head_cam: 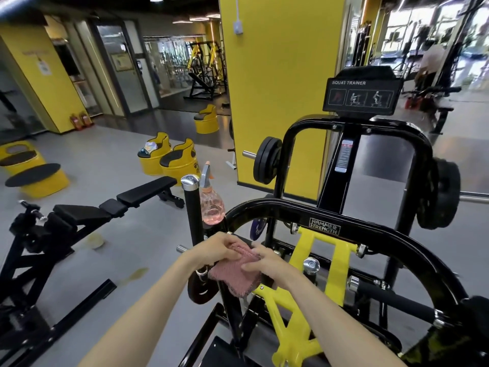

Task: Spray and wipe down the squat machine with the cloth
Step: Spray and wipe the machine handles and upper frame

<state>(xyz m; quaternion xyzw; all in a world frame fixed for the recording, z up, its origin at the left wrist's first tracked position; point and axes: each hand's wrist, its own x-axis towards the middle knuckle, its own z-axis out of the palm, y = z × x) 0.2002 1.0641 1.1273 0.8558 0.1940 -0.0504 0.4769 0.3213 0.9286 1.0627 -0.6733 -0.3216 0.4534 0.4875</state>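
- Left hand: fingers curled over the top edge of a pink textured cloth, pinching it.
- Right hand: thumb and curled fingers pinch the same cloth on its right side, close beside the left hand.
- Cloth: hangs from both hands with its lower corner loose, in front of the near left part of the black-and-yellow steel squat machine. Contact with the frame cannot be told.
- Clear pink plastic spray bottle with an orange trigger: upright on the machine's left side, just beyond the hands and just beside a black upright post with a chrome cap.
- Black round weight plates: loaded on the machine's left bar; a further stack sits on the right.
- Black instruction placard reading "SQUAT TRAINER": mounted at the machine's top.
- Black padded adjustable bench: on the grey floor, left of the machine and apart from it.
- Yellow barrel-shaped seats with black cushions: beyond the bench.
- Yellow square pillar: behind the machine.
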